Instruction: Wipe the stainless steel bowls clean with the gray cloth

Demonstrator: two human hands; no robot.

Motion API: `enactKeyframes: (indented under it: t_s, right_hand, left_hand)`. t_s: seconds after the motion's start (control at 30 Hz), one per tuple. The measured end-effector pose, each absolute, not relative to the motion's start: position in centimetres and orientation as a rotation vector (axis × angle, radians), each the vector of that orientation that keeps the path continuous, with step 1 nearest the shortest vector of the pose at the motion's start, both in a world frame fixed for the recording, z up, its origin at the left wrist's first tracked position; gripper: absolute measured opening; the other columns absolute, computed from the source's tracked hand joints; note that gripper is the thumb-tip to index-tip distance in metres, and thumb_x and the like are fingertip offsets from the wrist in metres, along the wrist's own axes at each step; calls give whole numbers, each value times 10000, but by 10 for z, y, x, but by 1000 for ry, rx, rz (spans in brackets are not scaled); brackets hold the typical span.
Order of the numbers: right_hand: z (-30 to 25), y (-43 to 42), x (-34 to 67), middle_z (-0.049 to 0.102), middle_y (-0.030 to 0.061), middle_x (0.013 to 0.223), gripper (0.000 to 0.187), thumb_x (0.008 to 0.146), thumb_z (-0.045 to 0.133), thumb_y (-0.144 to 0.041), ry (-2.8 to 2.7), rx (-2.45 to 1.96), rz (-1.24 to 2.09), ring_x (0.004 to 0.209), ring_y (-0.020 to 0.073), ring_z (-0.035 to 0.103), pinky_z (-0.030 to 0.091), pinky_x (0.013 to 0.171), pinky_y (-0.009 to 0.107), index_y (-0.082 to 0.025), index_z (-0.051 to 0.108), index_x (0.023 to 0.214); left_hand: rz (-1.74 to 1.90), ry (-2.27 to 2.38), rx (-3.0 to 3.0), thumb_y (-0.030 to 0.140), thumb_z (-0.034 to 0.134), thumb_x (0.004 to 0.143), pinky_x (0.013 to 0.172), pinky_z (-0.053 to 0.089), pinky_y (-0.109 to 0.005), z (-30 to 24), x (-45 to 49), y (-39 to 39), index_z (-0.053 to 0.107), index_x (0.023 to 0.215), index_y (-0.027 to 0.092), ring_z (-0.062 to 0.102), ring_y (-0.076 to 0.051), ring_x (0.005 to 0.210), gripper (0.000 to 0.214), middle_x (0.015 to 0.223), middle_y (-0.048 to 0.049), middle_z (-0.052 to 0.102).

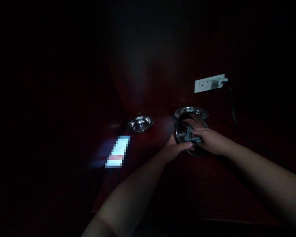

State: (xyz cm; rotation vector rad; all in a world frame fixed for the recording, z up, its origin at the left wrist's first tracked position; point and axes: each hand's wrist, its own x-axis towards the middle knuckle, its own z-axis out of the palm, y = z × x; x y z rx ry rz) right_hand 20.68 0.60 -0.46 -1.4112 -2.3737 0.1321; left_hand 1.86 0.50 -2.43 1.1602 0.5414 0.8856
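Note:
A shiny steel bowl [181,126] is tilted toward me above the dark red table. My left hand [175,148] grips its lower left rim, the thumb lying over the edge and the other fingers hidden behind. Inside the bowl, my right hand [208,140] is closed on a crumpled grey-green cloth [188,136] pressed against the inner surface. Just behind the held bowl lie stacked steel dishes [191,111], partly covered by it. To the left, another steel bowl [141,124] sits upright on the table.
A lit, blurred-out phone-like screen [118,152] is at the table's left side, with a thin cable below it. A white wall socket [207,84] holds a plug, and its dark cord [233,108] runs down on the right. Surroundings are very dark.

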Motion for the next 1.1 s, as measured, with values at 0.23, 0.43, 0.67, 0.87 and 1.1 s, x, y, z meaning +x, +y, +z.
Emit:
enactKeyframes:
  t_s: [0.23, 0.43, 0.67, 0.87, 1.1]
  right_hand:
    - [-2, -1, 202, 676, 73, 843, 123, 732, 551, -255, -2393, -1527, 268, 777, 222, 613, 439, 695, 321, -194, 613, 819]
    - [-4, -4, 200, 689, 50, 866, 187, 738, 561, -251, -2350, -1385, 517, 780, 197, 620, 470, 732, 310, -190, 641, 896]
    - [-2, -6, 198, 697, 46, 895, 211, 773, 549, -264, -2349, -1220, 706, 820, 204, 634, 490, 780, 331, -177, 643, 941]
    - [-5, -2, 201, 704, 47, 917, 206, 725, 572, -220, -2345, -1292, 597, 836, 218, 643, 493, 783, 334, -191, 665, 906]
    - [-5, 1, 207, 706, 52, 926, 237, 705, 588, -218, -2354, -1439, 463, 841, 222, 640, 480, 781, 338, -204, 667, 929]
  left_hand:
    - [874, 538, 1192, 318, 781, 621, 800, 499, -414, -27, 18, 6, 461, 1218, 185, 640, -183, 764, 690, 969, -82, 644]
    - [956, 572, 1197, 359, 779, 631, 932, 446, -437, -29, 18, 5, 472, 1241, 221, 580, -248, 1062, 697, 1201, -110, 581]
    - [967, 588, 1134, 403, 756, 658, 957, 427, -444, -32, 19, 6, 497, 1212, 226, 560, -251, 1103, 637, 1185, -92, 589]
    - [946, 562, 1078, 420, 758, 650, 911, 456, -442, -32, 19, 8, 478, 1212, 252, 585, -225, 1042, 650, 1184, -74, 582]
    - [913, 559, 1100, 456, 746, 656, 892, 473, -457, -36, 18, 11, 467, 1237, 256, 577, -263, 1072, 675, 1246, -108, 554]
